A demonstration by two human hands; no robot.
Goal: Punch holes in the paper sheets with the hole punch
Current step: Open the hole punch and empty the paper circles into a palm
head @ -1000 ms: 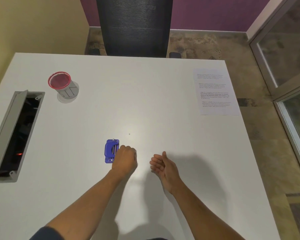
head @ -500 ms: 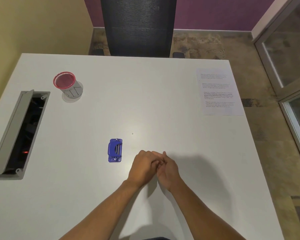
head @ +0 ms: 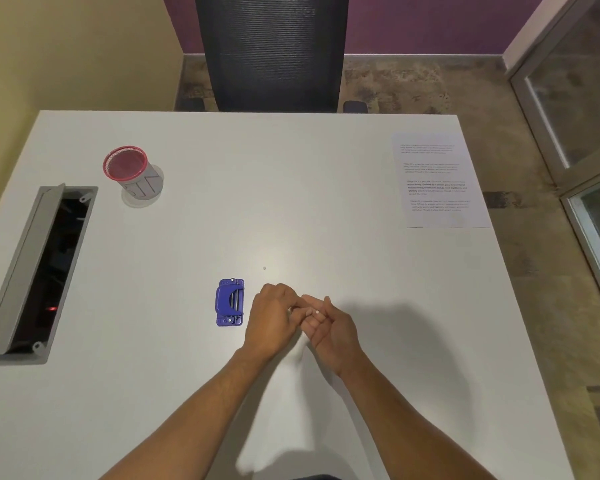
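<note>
A small blue hole punch (head: 230,302) lies flat on the white table (head: 187,237), just left of my hands. One printed paper sheet (head: 437,181) lies far off at the table's right edge. My right hand (head: 333,329) rests palm-up and cupped, with tiny white paper dots (head: 316,311) on its fingers. My left hand (head: 272,320) is palm-down with fingers bunched, their tips touching the right hand's fingers. Neither hand touches the punch or the sheet.
A red-rimmed mesh pen cup (head: 132,173) stands at the back left. An open grey cable tray (head: 32,271) is set into the table's left side. A black mesh chair (head: 271,53) stands behind the far edge. A tiny speck (head: 264,268) lies beyond my hands.
My left hand left the side of the hole punch and moved right to meet my cupped right hand. The punch stayed in place.
</note>
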